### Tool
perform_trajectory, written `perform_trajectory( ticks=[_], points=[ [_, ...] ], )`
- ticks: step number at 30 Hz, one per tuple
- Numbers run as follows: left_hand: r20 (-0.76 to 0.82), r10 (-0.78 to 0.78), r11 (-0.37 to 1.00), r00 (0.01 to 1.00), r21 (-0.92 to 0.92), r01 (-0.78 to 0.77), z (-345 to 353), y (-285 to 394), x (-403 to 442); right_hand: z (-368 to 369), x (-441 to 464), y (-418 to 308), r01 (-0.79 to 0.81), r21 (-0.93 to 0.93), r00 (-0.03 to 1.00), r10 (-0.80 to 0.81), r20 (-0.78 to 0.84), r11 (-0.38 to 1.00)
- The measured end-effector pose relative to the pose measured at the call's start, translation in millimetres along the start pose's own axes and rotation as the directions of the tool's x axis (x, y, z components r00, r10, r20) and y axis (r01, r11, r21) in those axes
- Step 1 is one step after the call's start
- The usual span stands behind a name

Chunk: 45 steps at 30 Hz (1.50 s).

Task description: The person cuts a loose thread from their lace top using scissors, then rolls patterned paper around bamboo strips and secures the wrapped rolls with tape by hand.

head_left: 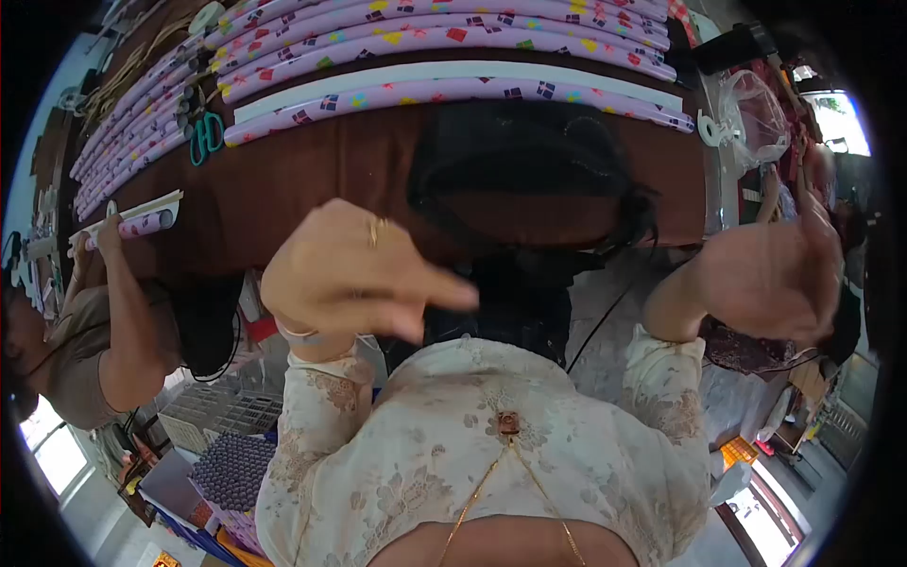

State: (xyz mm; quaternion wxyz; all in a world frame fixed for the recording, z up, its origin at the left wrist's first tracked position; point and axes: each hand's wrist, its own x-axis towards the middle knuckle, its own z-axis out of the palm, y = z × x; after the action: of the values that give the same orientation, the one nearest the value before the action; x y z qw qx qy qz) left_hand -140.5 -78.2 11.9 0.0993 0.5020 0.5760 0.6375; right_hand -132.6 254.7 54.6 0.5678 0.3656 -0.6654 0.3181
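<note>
My left hand [364, 274], a gold ring on one finger, is raised in front of my chest, above the near edge of the brown table [312, 180]. Its thumb and index finger point right, apart, with nothing between them. Off to the right my right hand [770, 274] is lifted and smeared by motion; whether it holds anything cannot be made out. A black bag [520, 151] lies on the table between and beyond my hands. Behind it stretches a long purple patterned roll [435, 92] beside a white strip.
More purple rolls [444, 42] are stacked at the back. Teal scissors [206, 139] lie left of them. At the left a co-worker [123, 331] holds a roll [146, 223]. A tape roll [709, 130] and clear plastic bag [756, 118] are at the right.
</note>
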Motion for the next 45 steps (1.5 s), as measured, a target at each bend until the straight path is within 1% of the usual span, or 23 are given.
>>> perform_trajectory(
  ticks=[1, 2, 3, 4, 5, 6, 7, 9, 10, 12, 13, 14, 15, 16, 21, 24, 27, 29, 35, 39, 41, 43, 45],
  points=[
    [-0.157, -0.257, 0.943, 0.954, 0.177, 0.283, -9.2, 4.9, 3.5, 7.2, -13.2, 4.4, -0.029, -0.058, 0.998, 0.033, 0.062, 0.998],
    [-0.309, -0.323, 0.804, 0.895, 0.409, 0.431, -19.5, -3.7, 8.7, 16.3, -17.4, 1.4, -0.208, -0.165, 0.964, 0.231, 0.134, 0.964],
    [-0.426, -0.257, 0.741, 0.867, 0.489, 0.460, -30.4, -20.1, 9.9, 25.2, -21.2, -1.5, -0.368, -0.282, 0.887, 0.425, 0.180, 0.886],
    [-0.531, -0.176, 0.668, 0.829, 0.554, 0.497, -41.6, -41.1, 8.6, 28.5, -29.8, 5.9, -0.527, -0.292, 0.766, 0.595, 0.244, 0.798],
    [-0.541, -0.091, 0.622, 0.836, 0.625, 0.472, -55.4, -62.2, 7.1, 32.1, -40.7, 17.6, -0.665, -0.315, 0.606, 0.736, 0.302, 0.677],
    [-0.542, -0.005, 0.569, 0.840, 0.689, 0.448, -68.9, -82.4, 5.9, 35.3, -53.9, 30.1, -0.728, -0.309, 0.513, 0.785, 0.347, 0.612],
    [-0.492, 0.010, 0.495, 0.870, 0.758, 0.424, -79.9, -98.6, 6.9, 40.2, -67.2, 42.6, -0.784, -0.309, 0.413, 0.824, 0.389, 0.539],
    [-0.464, -0.139, 0.535, 0.875, 0.708, 0.461, -90.5, -125.0, 10.8, 51.6, -87.5, 63.2, -0.799, -0.272, 0.358, 0.788, 0.501, 0.536],
    [-0.465, -0.223, 0.573, 0.857, 0.648, 0.501, -91.7, -135.1, 14.1, 60.6, -88.9, 67.7, -0.747, -0.304, 0.384, 0.756, 0.530, 0.592],
    [-0.400, -0.343, 0.576, 0.850, 0.625, 0.526, -91.1, -144.7, 21.0, 77.2, -97.0, 83.4, -0.740, -0.301, 0.328, 0.714, 0.619, 0.601],
    [-0.400, -0.458, 0.514, 0.794, 0.609, 0.603, -88.3, -142.7, 28.3, 86.0, -104.5, 92.6, -0.760, -0.275, 0.302, 0.694, 0.654, 0.589],
    [-0.393, -0.371, 0.551, 0.841, 0.636, 0.540, -87.6, -152.6, 25.8, 96.0, -108.1, 98.9, -0.759, -0.283, 0.309, 0.707, 0.636, 0.587],
    [-0.383, -0.278, 0.584, 0.881, 0.661, 0.472, -86.9, -162.1, 22.3, 105.7, -110.6, 104.4, -0.755, -0.310, 0.247, 0.688, 0.682, 0.578],
    [-0.403, -0.306, 0.573, 0.863, 0.646, 0.505, -85.6, -160.0, 23.5, 112.3, -114.0, 110.9, -0.750, -0.337, 0.178, 0.664, 0.726, 0.569],
    [-0.404, -0.257, 0.532, 0.878, 0.699, 0.478, -82.2, -166.7, 15.0, 118.0, -139.2, 137.1, -0.716, -0.345, 0.187, 0.643, 0.743, 0.607],
    [-0.418, -0.222, 0.531, 0.881, 0.706, 0.469, -82.6, -168.3, 13.7, 104.9, -142.3, 146.5, -0.690, -0.423, 0.144, 0.684, 0.715, 0.587],
    [-0.397, -0.274, 0.548, 0.876, 0.684, 0.481, -82.0, -163.9, 14.4, 90.2, -142.1, 149.6, -0.722, -0.419, 0.134, 0.705, 0.697, 0.551],
    [-0.406, -0.209, 0.532, 0.890, 0.716, 0.451, -80.6, -164.6, 13.9, 80.6, -138.2, 149.9, -0.762, -0.442, 0.098, 0.758, 0.645, 0.474],
    [-0.424, -0.221, 0.535, 0.878, 0.700, 0.473, -79.7, -164.1, 14.0, 44.1, -148.0, 172.8, -0.715, -0.522, 0.093, 0.803, 0.588, 0.465],
    [-0.418, -0.184, 0.530, 0.890, 0.720, 0.448, -78.9, -164.1, 13.9, 10.1, -153.8, 193.5, -0.695, -0.590, 0.073, 0.857, 0.510, 0.410],
    [-0.423, -0.202, 0.520, 0.883, 0.718, 0.463, -78.4, -162.6, 15.4, -8.5, -155.8, 202.7, -0.684, -0.654, 0.023, 0.906, 0.422, 0.322],
    [-0.414, -0.196, 0.525, 0.889, 0.721, 0.452, -79.0, -163.5, 15.3, -20.5, -159.1, 213.0, -0.600, -0.721, 0.042, 0.914, 0.404, 0.347],
    [-0.404, -0.190, 0.530, 0.895, 0.725, 0.440, -79.0, -164.7, 14.9, -30.0, -162.5, 220.1, -0.549, -0.794, 0.029, 0.956, 0.293, 0.260]
  ],
)
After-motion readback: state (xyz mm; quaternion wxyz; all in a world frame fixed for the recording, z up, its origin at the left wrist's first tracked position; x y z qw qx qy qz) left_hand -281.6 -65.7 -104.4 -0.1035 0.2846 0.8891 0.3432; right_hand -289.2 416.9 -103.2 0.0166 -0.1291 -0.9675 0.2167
